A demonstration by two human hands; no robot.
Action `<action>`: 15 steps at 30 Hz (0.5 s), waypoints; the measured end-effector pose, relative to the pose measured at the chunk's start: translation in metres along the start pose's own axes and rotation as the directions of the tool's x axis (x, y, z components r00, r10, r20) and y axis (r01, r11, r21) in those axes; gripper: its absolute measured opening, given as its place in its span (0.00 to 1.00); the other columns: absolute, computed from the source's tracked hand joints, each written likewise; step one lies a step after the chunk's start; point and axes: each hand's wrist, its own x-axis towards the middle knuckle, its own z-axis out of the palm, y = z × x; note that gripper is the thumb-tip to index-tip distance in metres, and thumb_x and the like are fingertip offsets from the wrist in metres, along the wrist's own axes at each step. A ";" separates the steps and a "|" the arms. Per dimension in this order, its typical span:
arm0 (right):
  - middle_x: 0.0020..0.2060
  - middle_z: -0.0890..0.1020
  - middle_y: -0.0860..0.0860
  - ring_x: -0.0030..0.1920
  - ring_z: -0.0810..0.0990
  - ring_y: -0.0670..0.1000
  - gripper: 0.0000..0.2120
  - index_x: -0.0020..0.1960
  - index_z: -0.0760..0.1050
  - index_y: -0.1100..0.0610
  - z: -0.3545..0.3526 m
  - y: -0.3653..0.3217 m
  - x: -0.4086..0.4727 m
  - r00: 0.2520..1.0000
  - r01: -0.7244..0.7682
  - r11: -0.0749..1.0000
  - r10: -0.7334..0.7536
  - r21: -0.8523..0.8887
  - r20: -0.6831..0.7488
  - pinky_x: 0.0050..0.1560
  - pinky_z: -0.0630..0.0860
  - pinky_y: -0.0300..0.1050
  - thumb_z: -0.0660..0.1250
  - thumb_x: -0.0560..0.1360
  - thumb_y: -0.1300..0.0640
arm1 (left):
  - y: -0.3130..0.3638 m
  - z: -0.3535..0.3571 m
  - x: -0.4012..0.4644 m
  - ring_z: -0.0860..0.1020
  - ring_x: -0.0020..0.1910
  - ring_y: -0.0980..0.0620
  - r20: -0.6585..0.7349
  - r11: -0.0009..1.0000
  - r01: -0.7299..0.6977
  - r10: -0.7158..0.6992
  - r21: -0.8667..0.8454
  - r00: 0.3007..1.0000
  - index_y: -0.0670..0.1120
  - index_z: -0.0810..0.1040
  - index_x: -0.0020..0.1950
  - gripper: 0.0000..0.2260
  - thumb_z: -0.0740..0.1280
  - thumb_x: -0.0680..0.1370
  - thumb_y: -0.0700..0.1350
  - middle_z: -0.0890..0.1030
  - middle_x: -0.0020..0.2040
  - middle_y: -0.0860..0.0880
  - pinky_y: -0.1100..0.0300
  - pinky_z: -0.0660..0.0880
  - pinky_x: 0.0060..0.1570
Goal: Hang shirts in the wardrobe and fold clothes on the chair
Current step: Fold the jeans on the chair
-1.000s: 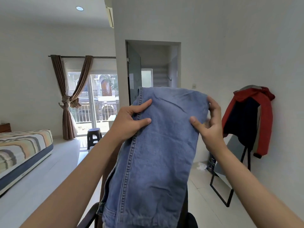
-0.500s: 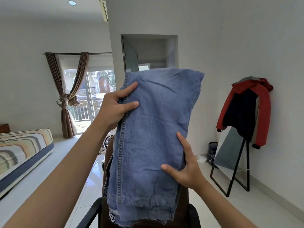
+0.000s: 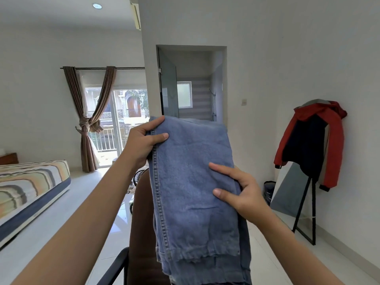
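While the room offers several fixtures, the jeans (image 3: pixel 195 182) serve as the reference for all positions noted. Largest item, the bed (image 3: pixel 30 188) with striped cover lies well to the left of the jeans. Directly behind and below the jeans stands the chair (image 3: pixel 141 233), its brown back partly hidden by the cloth. To the right of the jeans, a red and navy jacket (image 3: pixel 312 145) hangs over a leaning mirror (image 3: pixel 287 192).

The jeans themselves are blue denim, doubled over lengthwise, held upright in the air above the chair with the frayed hems hanging at the bottom. Judged handling: moderately heavy for cloth, limp, with thick stitched side seams that resist creasing; not slippery, not fragile. The seam edge and the fold line appear the soundest places to take hold, since loose layers may slide apart if gripped mid-panel.

The left hand (image 3: pixel 141 142) pinches the top left corner at the seam, thumb in front. The right hand (image 3: pixel 240 192) grasps the right edge at mid-height, thumb in front; its other fingers are mostly hidden behind the cloth.
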 end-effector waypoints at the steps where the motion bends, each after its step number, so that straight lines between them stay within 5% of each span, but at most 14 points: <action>1: 0.57 0.82 0.47 0.61 0.79 0.47 0.21 0.56 0.81 0.46 -0.002 -0.002 0.004 0.999 -0.049 0.996 0.050 0.081 -0.002 0.59 0.75 0.38 0.76 0.65 0.60 | -0.002 0.000 0.000 0.79 0.51 0.52 0.000 1.000 0.006 -0.006 -0.005 1.000 0.47 0.76 0.62 0.24 0.70 0.70 0.28 0.80 0.54 0.51 0.58 0.77 0.55; 8: 0.52 0.84 0.46 0.54 0.82 0.49 0.25 0.49 0.85 0.49 -0.009 -0.009 0.027 0.946 -0.320 0.868 0.316 0.380 0.074 0.48 0.79 0.40 0.74 0.59 0.73 | -0.017 -0.001 0.000 0.79 0.56 0.47 0.016 0.998 0.070 -0.070 -0.002 0.997 0.49 0.80 0.58 0.21 0.73 0.69 0.32 0.79 0.60 0.46 0.54 0.75 0.58; 15: 0.51 0.84 0.45 0.52 0.83 0.48 0.24 0.50 0.84 0.47 -0.012 -0.009 0.035 0.956 -0.266 0.855 0.294 0.445 0.007 0.47 0.79 0.40 0.70 0.60 0.70 | -0.032 -0.001 -0.007 0.80 0.51 0.51 0.014 0.986 0.154 -0.153 -0.066 0.988 0.46 0.75 0.67 0.23 0.70 0.73 0.34 0.79 0.58 0.49 0.57 0.78 0.52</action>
